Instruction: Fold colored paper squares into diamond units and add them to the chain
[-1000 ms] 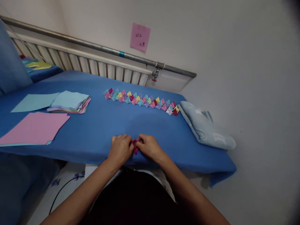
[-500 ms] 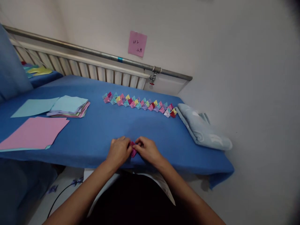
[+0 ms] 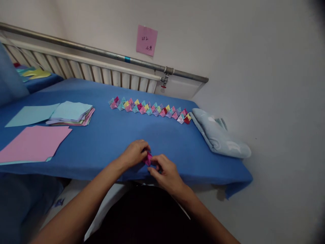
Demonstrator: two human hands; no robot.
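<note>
A small magenta origami piece (image 3: 148, 159) is held low over the blue-covered table, near its front edge. My left hand (image 3: 135, 152) is closed on its left side, with the thumb and fingers pinching the paper. From the right, my right hand (image 3: 165, 171) has bent fingers at the lower right of the piece, the index fingertip against its edge and the thumb tip just below. Part of the piece is hidden by the left fingers. Beyond the hands lies a row of folded paper pieces (image 3: 149, 108) in pink, blue, yellow, purple and red.
On the left of the blue tablecloth (image 3: 101, 145) lie a stack of coloured paper (image 3: 72, 111), a light blue sheet (image 3: 31, 115) and pink sheets (image 3: 34, 144). A folded pale blue blanket (image 3: 219, 135) is at the right. Behind stands a radiator (image 3: 101, 73) beneath a pipe (image 3: 99, 52).
Both hands have shifted slightly right with the magenta piece. The right hand has turned and dropped lower, its thumb now below the paper. The camera view has tilted slightly.
</note>
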